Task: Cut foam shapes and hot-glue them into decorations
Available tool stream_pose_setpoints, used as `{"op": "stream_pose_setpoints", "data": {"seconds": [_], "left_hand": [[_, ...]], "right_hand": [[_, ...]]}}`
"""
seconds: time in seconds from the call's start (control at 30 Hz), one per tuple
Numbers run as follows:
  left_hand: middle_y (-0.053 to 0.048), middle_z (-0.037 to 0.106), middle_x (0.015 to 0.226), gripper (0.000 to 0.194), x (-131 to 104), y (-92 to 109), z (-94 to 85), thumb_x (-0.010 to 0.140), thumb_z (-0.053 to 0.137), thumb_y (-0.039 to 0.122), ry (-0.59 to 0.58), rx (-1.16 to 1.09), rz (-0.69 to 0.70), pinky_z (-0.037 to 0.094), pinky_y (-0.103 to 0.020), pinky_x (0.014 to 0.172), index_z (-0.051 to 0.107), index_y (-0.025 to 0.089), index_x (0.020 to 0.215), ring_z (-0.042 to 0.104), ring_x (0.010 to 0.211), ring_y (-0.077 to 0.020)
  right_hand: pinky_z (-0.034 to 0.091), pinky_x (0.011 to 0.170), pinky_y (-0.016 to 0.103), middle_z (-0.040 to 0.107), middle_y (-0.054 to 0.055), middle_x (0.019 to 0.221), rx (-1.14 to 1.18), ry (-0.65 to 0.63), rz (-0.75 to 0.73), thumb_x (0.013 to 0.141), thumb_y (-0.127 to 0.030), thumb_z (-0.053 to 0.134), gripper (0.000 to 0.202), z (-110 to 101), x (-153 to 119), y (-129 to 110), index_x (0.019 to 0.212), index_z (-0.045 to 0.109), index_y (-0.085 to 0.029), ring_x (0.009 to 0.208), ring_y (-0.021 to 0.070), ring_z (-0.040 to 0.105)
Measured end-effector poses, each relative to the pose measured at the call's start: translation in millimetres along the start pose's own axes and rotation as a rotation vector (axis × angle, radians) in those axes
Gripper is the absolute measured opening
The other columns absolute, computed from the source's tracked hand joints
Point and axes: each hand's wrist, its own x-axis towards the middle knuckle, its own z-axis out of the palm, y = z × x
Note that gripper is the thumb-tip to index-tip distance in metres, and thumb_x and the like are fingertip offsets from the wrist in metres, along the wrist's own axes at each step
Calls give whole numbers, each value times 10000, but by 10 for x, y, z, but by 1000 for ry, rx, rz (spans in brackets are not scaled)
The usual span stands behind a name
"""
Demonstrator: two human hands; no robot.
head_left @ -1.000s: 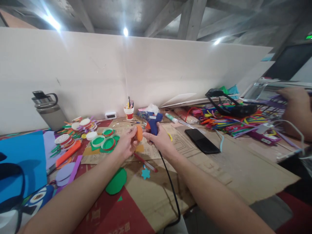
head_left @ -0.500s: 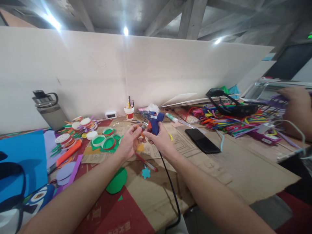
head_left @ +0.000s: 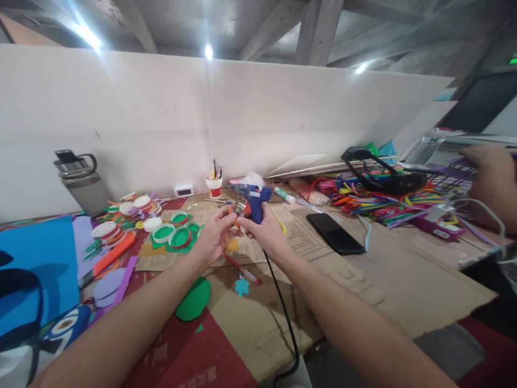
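My right hand (head_left: 266,231) is closed round the handle of a blue hot glue gun (head_left: 256,202), whose nozzle points left and away. A black cord (head_left: 283,312) runs down from the handle. Close beside it, my left hand (head_left: 216,234) pinches a small orange piece (head_left: 235,218), its exact shape partly hidden by the fingers. The right thumb comes up to that piece. Left of my hands, several round lids with green inside (head_left: 180,237) lie on green sheet. Below are a red-capped pen (head_left: 242,268), a blue star-like cutout (head_left: 242,286) and a green disc (head_left: 194,299).
A phone (head_left: 336,233) lies right of my hands on cardboard (head_left: 404,275). Coloured pipe cleaners (head_left: 371,199) heap at the right, under a black headset-like object (head_left: 398,180). An orange cutter (head_left: 114,254) and a bottle (head_left: 83,183) stand left. Another person's hand (head_left: 490,167) is far right.
The orange piece shows more clearly between my fingers, with its upper end turned slightly. Otherwise both hands and the glue gun stay nearly still.
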Motion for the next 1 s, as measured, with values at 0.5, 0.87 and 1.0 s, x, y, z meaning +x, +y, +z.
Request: {"op": "stream_pose_setpoints", "data": {"seconds": [0.5,0.87,1.0], "left_hand": [[-49,674,984,481,5,-46,-47,700,794,258,6,44,90,559,-293,664,595,190,1133,657,784,-158],[-7,633,904,528,-26,-13,3,684,822,340,45,120,83,578,-294,626,533,222,1110,642,733,-141],[-22,640,909,493,-27,-2,-6,690,810,350,25,134,60,581,-305,612,545,207,1080,648,721,-150]], "right_hand": [[396,452,195,583,-67,755,42,-7,24,670,-364,758,426,-6,-12,-10,962,482,-224,485,52,466],[395,453,193,586,-75,743,87,-17,56,641,-347,775,456,-17,11,13,951,464,-223,477,49,470],[374,440,182,582,-79,733,135,-41,69,630,-343,779,447,-21,16,19,925,465,-224,461,40,454]]}}
